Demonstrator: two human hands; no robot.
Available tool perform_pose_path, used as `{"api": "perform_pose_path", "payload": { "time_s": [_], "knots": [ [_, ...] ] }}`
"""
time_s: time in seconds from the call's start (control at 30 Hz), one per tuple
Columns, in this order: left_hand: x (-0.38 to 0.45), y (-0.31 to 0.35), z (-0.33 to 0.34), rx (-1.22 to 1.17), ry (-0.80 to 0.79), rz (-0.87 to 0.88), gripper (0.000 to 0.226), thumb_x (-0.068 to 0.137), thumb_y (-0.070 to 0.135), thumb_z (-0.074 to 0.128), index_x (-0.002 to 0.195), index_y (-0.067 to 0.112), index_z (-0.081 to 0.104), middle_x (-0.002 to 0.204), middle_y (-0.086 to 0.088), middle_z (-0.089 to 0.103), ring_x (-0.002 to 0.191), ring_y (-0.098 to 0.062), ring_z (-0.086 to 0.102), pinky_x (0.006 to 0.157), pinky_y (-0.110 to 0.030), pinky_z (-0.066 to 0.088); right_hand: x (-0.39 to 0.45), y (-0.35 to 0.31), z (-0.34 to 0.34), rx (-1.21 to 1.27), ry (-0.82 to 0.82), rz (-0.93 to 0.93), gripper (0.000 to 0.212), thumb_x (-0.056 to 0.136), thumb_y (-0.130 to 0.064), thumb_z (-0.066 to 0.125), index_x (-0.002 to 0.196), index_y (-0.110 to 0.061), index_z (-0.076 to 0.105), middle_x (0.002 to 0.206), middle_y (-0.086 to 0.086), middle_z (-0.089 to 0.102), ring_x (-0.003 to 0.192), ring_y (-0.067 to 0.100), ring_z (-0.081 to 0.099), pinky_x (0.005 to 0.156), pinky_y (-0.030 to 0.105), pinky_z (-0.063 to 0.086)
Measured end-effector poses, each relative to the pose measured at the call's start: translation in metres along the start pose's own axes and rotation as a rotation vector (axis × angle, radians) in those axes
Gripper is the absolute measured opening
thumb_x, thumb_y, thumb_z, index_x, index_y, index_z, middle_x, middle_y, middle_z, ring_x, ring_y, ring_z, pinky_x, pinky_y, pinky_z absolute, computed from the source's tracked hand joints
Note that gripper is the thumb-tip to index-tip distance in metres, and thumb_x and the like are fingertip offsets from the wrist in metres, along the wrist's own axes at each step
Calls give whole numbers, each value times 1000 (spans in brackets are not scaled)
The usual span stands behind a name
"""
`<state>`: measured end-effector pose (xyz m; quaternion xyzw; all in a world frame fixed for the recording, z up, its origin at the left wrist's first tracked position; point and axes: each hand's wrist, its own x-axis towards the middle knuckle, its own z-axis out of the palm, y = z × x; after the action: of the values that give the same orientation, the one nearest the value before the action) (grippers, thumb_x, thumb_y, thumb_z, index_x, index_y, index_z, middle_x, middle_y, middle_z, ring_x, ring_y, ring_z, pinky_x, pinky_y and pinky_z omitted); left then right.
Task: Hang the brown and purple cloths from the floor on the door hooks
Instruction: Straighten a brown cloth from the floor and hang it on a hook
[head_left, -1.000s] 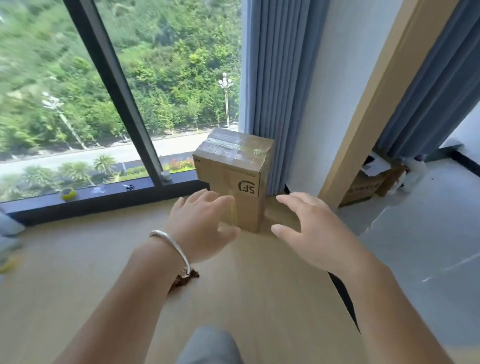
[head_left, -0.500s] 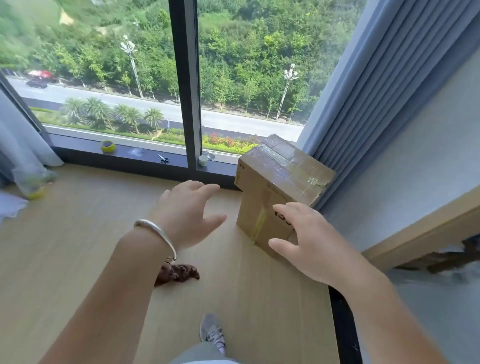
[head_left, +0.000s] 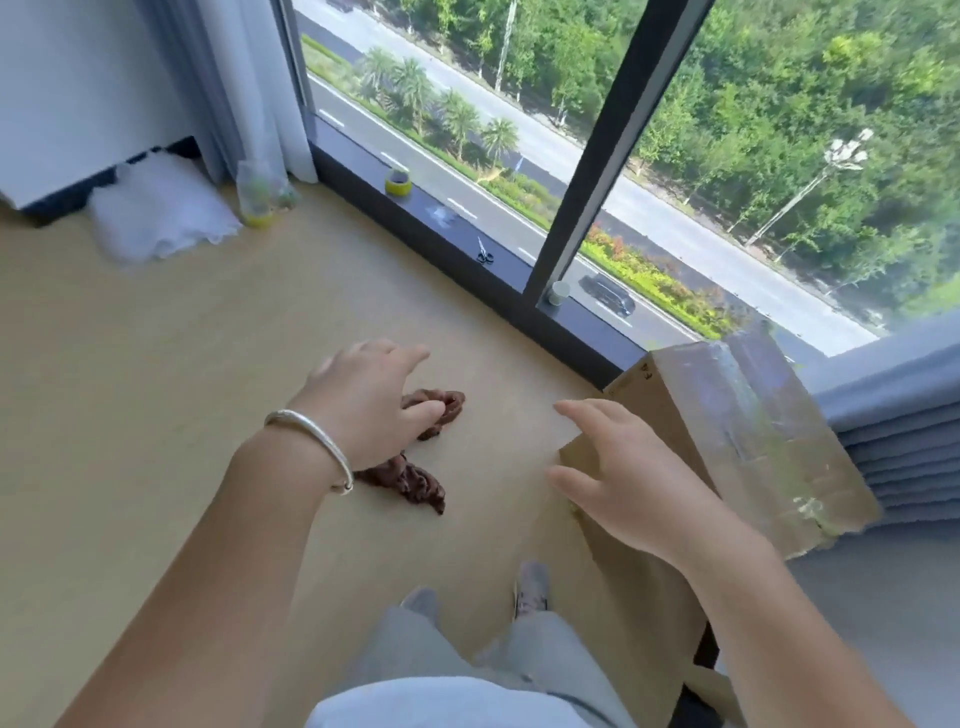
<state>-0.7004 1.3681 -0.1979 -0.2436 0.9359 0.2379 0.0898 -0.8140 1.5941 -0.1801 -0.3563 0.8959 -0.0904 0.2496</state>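
A crumpled brown cloth lies on the light wooden floor near the window. My left hand, with a silver bangle on the wrist, hovers over the cloth and hides its middle; the fingers are spread and hold nothing. My right hand is open too, held in front of a cardboard box. No purple cloth and no door hooks are in view.
The taped cardboard box stands on the floor at the right beside blue curtains. A dark window sill carries a yellow tape roll and scissors. A white cloth and a plastic bag lie at the far left. My shoes are below.
The view has swung left and down, so the brown cloth is now largely in sight. My left hand has come over it; both hands stay open.
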Motion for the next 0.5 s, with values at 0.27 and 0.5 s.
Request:
{"api": "perform_pose_path", "payload": {
  "time_s": [0.27, 0.5],
  "knots": [
    [6, -30, 26, -42, 19, -427, 60, 89, 49, 53, 143, 28, 37, 140, -3, 45, 132, -27, 37, 109, -42, 33, 129, 21, 21, -74, -211, -318, 65, 90, -42, 59, 147, -33, 29, 147, -7, 35, 129, 13, 38, 100, 30, 35],
    [30, -37, 122, -150, -40, -692, 58, 89, 46, 56, 142, 27, 40, 140, -3, 45, 130, -26, 39, 107, -42, 35, 226, 67, 84, -143, -445, -448, 68, 87, -35, 65, 147, -28, 32, 149, -2, 35, 127, 22, 44, 96, 32, 38]
  ]
}}
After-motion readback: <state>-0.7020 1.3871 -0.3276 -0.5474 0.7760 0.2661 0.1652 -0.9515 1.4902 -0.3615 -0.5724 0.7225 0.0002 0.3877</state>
